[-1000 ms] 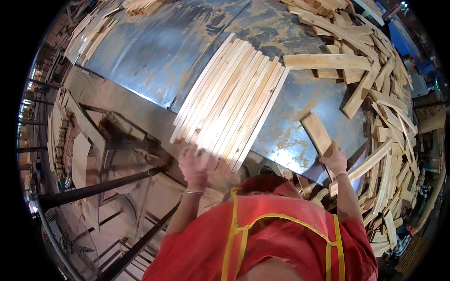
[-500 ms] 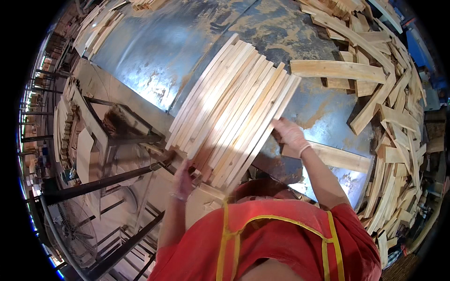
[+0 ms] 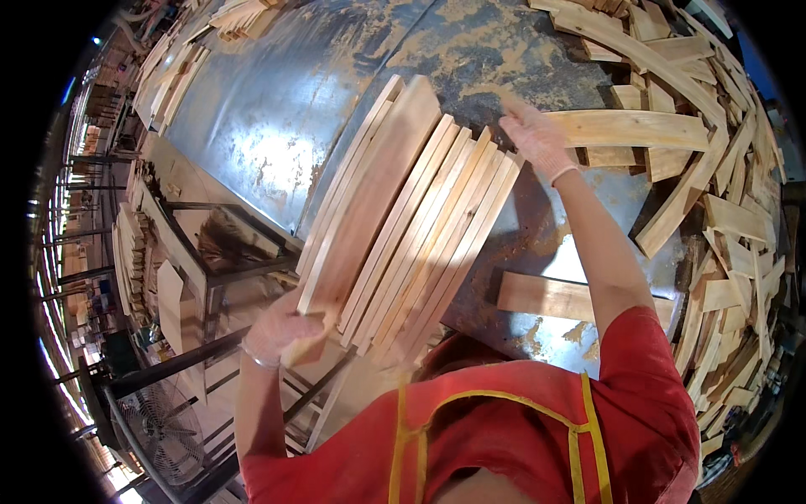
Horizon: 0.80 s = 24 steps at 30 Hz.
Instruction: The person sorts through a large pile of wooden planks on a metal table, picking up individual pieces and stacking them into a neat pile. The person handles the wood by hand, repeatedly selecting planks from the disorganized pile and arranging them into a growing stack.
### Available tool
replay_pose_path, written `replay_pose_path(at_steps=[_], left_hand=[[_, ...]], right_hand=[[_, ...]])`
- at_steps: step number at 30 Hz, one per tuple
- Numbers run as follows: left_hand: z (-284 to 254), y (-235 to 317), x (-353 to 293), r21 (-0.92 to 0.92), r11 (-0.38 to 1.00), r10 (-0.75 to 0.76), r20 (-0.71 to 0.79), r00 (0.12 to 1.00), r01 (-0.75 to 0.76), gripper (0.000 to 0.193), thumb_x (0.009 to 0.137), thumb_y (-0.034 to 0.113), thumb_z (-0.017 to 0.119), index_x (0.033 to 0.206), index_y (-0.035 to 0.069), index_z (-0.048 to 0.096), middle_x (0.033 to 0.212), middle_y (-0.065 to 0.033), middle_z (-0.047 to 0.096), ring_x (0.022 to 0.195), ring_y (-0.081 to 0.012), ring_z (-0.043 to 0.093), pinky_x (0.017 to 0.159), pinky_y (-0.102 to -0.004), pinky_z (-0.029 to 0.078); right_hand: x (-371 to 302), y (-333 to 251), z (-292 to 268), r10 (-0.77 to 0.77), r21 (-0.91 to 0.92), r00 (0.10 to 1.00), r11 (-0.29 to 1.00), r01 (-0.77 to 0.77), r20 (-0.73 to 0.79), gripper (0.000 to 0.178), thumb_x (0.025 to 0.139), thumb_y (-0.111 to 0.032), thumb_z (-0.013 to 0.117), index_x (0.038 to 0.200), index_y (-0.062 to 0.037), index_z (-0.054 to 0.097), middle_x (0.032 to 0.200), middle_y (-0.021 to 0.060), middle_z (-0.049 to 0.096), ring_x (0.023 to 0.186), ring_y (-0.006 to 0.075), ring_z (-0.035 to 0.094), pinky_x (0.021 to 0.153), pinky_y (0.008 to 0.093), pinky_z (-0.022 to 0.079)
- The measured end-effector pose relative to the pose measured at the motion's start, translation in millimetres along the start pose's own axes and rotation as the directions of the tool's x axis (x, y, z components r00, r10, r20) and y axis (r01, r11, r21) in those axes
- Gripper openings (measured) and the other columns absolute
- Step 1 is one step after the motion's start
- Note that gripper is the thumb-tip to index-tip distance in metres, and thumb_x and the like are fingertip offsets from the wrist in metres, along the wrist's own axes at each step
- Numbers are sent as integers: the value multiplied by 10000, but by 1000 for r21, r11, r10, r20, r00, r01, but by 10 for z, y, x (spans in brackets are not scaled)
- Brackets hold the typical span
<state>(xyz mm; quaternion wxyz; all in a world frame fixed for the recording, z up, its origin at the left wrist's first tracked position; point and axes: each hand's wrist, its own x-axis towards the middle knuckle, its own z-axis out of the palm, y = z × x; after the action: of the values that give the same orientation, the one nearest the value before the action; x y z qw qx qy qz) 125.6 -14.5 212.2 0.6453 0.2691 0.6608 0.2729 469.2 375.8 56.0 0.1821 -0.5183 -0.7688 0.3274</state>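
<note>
Curved wooden slats (image 3: pixel 437 227) stand on edge side by side in a row on the metal table in front of me. Toward the row's left, one wide slat (image 3: pixel 374 189) leans over and shows its broad face, with a few more slats to its left. My left hand (image 3: pixel 284 326), gloved and slightly blurred, is closed at the lower ends of the left slats; its fingertips are partly hidden. My right hand (image 3: pixel 535 139), also gloved, is at the row's upper right corner with its fingers stretched out and nothing in it.
A curved board (image 3: pixel 634 130) lies beside my right hand, and a shorter board (image 3: pixel 546 294) lies nearer me. A heap of loose wood pieces (image 3: pixel 730 227) fills the right side. Sawdust covers parts of the metal table (image 3: pixel 269 143). On the left stand a frame and a fan (image 3: pixel 159 420).
My right hand has moved from the row's right side up to its far right corner. My left hand has shifted left. The left slats have parted from the others, and one has tipped over.
</note>
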Motion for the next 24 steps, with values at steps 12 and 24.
replay_pose_path(at_steps=[12,24], left_hand=[[1447,-179,1535,954,299,554,-166,816,-10,443,899,329,829,1198,21,718,916,-163,703,778,-395,697,693,-485,567],[768,1109,1439,752,633,536,-256,804,-182,488,914,126,703,1368,-28,612,1159,-132,707,1104,-244,685,971,-372,558]], right_hand=[[-247,-672,-494,-211,292,891,952,93,403,715,965,-452,752,1556,-88,579,1446,182,680,1322,293,649,1170,409,479],[-28,404,-1463,238,-838,900,504,207,365,1077,677,-431,912,1599,-143,434,1442,143,629,1399,345,572,1152,447,464]])
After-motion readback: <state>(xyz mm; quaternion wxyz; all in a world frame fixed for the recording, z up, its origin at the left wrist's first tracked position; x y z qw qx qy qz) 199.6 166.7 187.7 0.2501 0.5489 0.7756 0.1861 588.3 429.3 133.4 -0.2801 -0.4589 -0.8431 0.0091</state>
